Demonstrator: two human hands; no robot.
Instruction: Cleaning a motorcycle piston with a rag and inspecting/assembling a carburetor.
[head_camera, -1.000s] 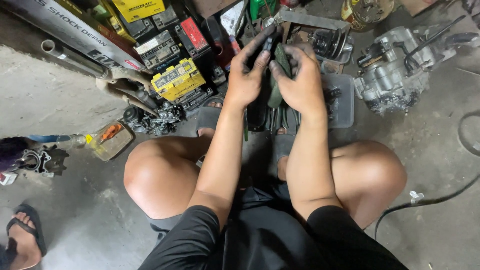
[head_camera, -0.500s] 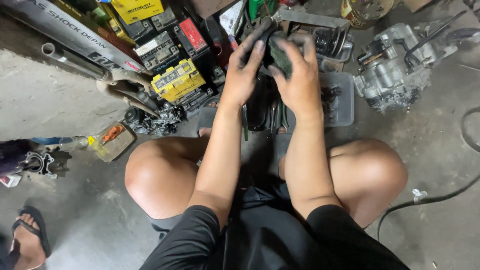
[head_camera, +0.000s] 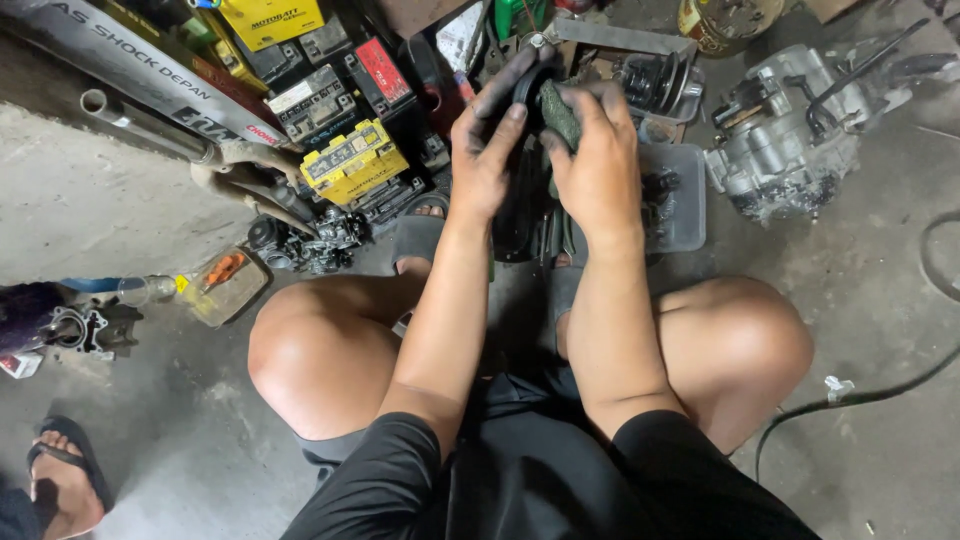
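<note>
I am squatting on a concrete floor with both arms stretched forward. My left hand (head_camera: 487, 140), its fingers black with grease, grips the rim of a dark round engine part (head_camera: 522, 200) that stands upright between my feet. My right hand (head_camera: 597, 150) presses a green scouring pad (head_camera: 560, 112) against the top of that part. The hands touch each other over it. Most of the part is hidden behind my hands and forearms.
A clear plastic tray (head_camera: 685, 190) with small parts lies right of my hands. A grey engine block (head_camera: 785, 150) sits far right. Several batteries (head_camera: 350, 160) and metal tubes (head_camera: 150, 125) are stacked at left. Another person's sandalled foot (head_camera: 65, 490) is at bottom left. A black cable (head_camera: 860, 395) runs along the right.
Both hands have moved up and away from me along the dark part, from its middle to its top edge. The pad moved with my right hand.
</note>
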